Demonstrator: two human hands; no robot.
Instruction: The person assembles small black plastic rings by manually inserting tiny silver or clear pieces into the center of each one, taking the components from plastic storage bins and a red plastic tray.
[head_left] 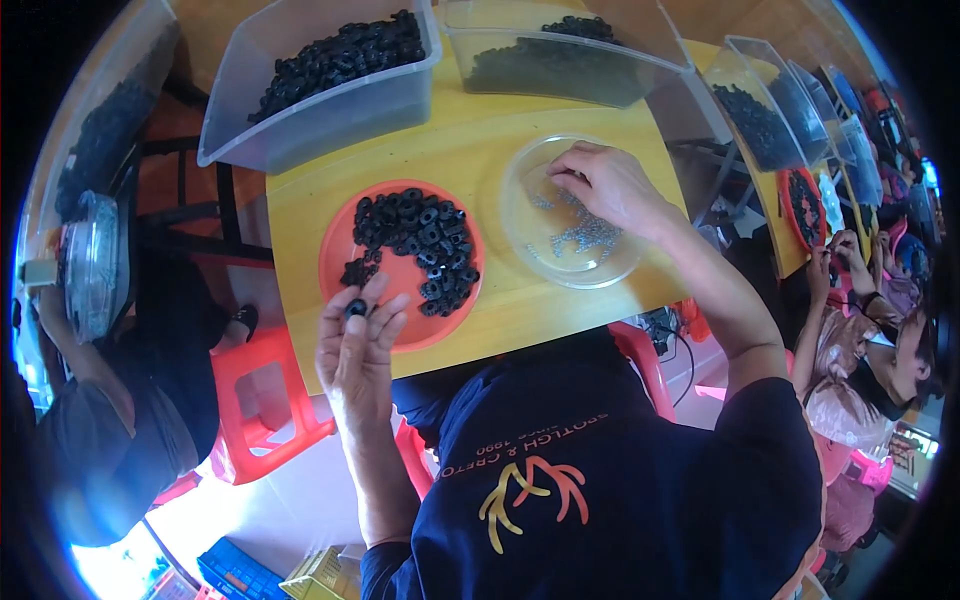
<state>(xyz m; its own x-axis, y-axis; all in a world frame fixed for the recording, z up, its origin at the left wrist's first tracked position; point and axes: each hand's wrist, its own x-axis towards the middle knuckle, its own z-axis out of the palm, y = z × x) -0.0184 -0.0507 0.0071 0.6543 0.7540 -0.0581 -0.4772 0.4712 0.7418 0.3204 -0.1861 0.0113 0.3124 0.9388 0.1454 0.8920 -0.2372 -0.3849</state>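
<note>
My left hand (357, 350) is at the near left rim of a round orange-red plate (338, 235). Between its thumb and fingers it pinches a small black ring-shaped part (356, 308). A heap of similar black parts (425, 235) covers much of the plate. My right hand (612, 188) reaches over the far side of a shallow, clear round dish (520, 195). Its thumb and fingertips are pressed together; whatever may be between them is too small to tell. Scattered in the dish lie many tiny silvery metal pieces (582, 238).
Two translucent bins (330, 130) (640, 90) of black parts stand along the yellow table's (490, 330) far edge. A red plastic stool (262, 400) is at the left, where another person sits. More people work at tables on the right.
</note>
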